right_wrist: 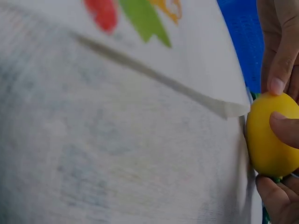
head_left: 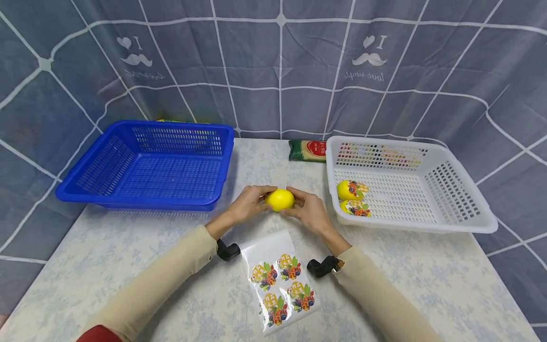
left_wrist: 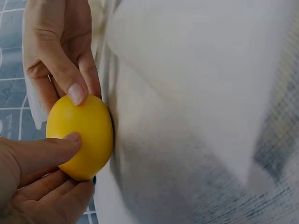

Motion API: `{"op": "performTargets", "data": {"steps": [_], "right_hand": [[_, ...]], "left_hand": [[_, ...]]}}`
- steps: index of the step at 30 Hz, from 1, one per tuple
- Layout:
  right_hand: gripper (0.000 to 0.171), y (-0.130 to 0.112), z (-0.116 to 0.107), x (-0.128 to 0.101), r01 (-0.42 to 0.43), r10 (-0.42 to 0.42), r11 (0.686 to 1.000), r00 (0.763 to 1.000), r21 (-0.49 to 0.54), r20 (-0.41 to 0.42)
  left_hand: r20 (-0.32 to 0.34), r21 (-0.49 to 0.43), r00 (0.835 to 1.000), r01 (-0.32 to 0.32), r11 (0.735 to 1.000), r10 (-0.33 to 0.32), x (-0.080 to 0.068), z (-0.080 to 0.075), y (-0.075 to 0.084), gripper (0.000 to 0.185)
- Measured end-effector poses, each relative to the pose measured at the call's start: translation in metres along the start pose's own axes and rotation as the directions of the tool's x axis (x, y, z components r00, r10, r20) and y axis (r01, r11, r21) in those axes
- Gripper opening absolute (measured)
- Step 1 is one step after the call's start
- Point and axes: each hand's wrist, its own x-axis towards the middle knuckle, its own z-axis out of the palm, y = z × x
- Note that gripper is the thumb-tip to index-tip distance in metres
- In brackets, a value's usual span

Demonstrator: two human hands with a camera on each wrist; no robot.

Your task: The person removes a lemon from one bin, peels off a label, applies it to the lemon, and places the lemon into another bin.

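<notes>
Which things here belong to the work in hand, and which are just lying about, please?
In use: left hand and right hand holding the lemon; sticker sheet; white basket with stickered lemons.

Lying about: blue basket; green packet.

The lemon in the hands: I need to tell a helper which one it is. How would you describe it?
On the table, between the blue basket and the white basket, both hands hold one lemon, left hand and right hand. Unlike the two lemons in the white basket, it shows no sticker.
</notes>
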Motion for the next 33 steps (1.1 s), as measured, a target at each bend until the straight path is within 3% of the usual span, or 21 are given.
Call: {"op": "performTargets", "data": {"steps": [4,6,9,11,13,15,18,20,22,25,28,33], "right_hand": [[0.069,0.003,0.001,0.0,-0.018,0.017,1.0,1.0,0.005,0.018],[0.073,0.001,0.002,-0.003,-0.003,0.002,0.999,1.0,-0.051,-0.004],[0.071,-0.003,0.001,-0.013,0.058,-0.067,0.983,0.997,-0.173,-0.048],[0.064,-0.005,0.0,-0.022,0.134,-0.152,0.955,0.987,-0.264,-0.049],[0.053,-0.006,-0.002,-0.031,0.233,-0.234,0.926,0.972,-0.298,0.032],[0.048,-0.005,-0.004,-0.037,0.323,-0.28,0.89,0.945,-0.322,0.171],[0.046,-0.002,-0.005,-0.043,0.41,-0.271,0.846,0.881,-0.34,0.387],[0.04,0.0,-0.004,-0.044,0.431,-0.25,0.834,0.853,-0.346,0.459],[0.029,0.001,-0.004,-0.044,0.419,-0.236,0.847,0.848,-0.328,0.474],[0.016,0.001,-0.008,-0.043,0.347,-0.208,0.907,0.862,-0.24,0.462],[0.018,-0.005,-0.018,-0.043,0.253,-0.17,0.959,0.877,-0.131,0.449],[0.027,-0.023,-0.045,-0.045,0.141,-0.13,0.99,0.898,0.004,0.42]], "left_hand": [[0.007,0.017,1.0,0.025,1.0,-0.025,0.001,0.003,-0.002,0.049],[0.003,0.014,1.0,0.029,0.999,-0.029,0.002,0.002,-0.003,0.049],[0.003,0.022,1.0,0.026,0.999,-0.026,0.002,0.001,-0.003,0.049],[0.008,0.026,0.999,0.033,0.999,-0.033,0.003,0.001,-0.002,0.05],[0.014,0.023,0.999,0.043,0.999,-0.044,0.003,0.001,-0.002,0.051],[0.018,0.025,0.998,0.056,0.998,-0.056,0.003,0.0,-0.001,0.052],[0.026,0.032,0.998,0.063,0.998,-0.064,0.003,0.0,-0.002,0.052],[0.028,0.043,0.997,0.066,0.997,-0.067,0.002,0.0,-0.001,0.053],[0.033,0.045,0.997,0.068,0.997,-0.07,0.002,-0.001,-0.001,0.053],[0.035,0.048,0.997,0.07,0.996,-0.072,0.002,-0.001,-0.001,0.054],[0.037,0.051,0.997,0.063,0.997,-0.065,0.001,-0.002,-0.001,0.054],[0.063,0.035,0.998,0.015,0.999,-0.017,-0.001,-0.002,-0.003,0.052]]}}
